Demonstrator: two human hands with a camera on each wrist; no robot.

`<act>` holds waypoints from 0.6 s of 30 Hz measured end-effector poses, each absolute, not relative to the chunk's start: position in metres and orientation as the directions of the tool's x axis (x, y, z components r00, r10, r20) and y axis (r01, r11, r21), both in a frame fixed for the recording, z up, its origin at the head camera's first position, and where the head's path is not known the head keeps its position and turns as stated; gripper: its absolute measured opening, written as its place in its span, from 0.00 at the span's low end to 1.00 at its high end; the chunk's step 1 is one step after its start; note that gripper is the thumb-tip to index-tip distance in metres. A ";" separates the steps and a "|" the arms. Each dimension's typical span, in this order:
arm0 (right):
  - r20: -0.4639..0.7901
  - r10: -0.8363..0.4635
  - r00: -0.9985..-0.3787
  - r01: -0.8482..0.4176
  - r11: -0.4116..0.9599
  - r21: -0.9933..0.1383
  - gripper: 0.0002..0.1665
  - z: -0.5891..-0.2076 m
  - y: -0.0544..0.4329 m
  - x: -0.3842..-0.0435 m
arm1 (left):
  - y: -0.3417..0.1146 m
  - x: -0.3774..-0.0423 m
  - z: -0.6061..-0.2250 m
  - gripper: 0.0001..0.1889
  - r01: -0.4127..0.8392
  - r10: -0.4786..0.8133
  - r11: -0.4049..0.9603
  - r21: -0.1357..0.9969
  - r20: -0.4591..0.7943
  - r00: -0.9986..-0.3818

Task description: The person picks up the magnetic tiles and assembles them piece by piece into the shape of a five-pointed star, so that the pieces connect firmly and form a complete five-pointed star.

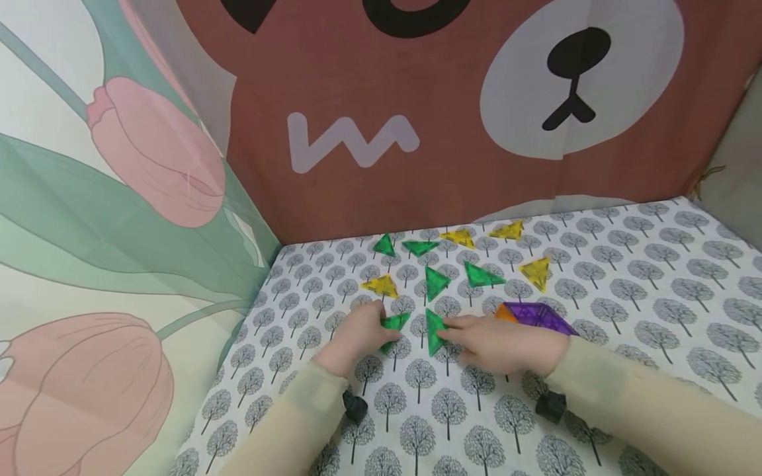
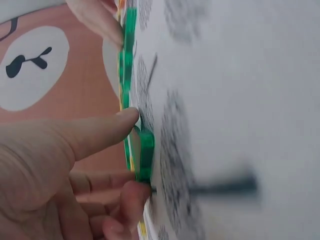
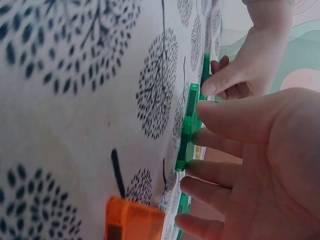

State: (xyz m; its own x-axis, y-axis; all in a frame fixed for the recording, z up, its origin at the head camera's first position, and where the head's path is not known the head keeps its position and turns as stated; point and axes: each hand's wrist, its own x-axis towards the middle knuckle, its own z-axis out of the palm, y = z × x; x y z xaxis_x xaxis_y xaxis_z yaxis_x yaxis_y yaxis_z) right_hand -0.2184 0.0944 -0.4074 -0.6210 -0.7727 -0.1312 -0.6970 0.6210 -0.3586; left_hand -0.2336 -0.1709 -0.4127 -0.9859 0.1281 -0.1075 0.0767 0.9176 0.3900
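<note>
My left hand (image 1: 358, 335) pinches a green triangle tile (image 2: 146, 152) between thumb and fingers, low over the tree-print cloth. Its thumb lies along one edge and the fingers along the opposite one. To the right, my right hand (image 1: 503, 340) touches another green triangle tile (image 1: 434, 332) with its fingertips. In the right wrist view those fingers (image 3: 215, 172) are mostly straight, spread along the side of the tile (image 3: 187, 140). The two green tiles lie a short gap apart, slanted toward each other in the head view.
Beyond the hands lie several more green triangles (image 1: 436, 283) and several yellow triangles (image 1: 381, 285). Purple tiles (image 1: 543, 317) and an orange tile (image 3: 134, 220) lie beside the right hand. A bear-print curtain (image 1: 357, 198) closes off the back; a tulip-print one (image 1: 161, 158) hangs at left.
</note>
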 end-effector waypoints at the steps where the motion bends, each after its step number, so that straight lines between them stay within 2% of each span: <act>1: -0.130 -0.776 -0.617 -0.700 0.617 -0.361 0.35 -0.407 0.094 -0.218 | -0.168 -0.234 -0.412 0.22 0.057 0.109 0.917 0.395 -0.113 -0.988; 8: -0.116 -0.793 -0.598 -0.714 0.593 -0.371 0.34 -0.405 0.086 -0.217 | -0.156 -0.233 -0.411 0.25 -0.016 0.036 0.911 0.413 -0.118 -0.992; 18: -0.139 -0.765 -0.629 -0.696 0.634 -0.337 0.36 -0.408 0.077 -0.218 | -0.153 -0.236 -0.416 0.20 -0.014 0.035 0.902 0.431 -0.104 -0.994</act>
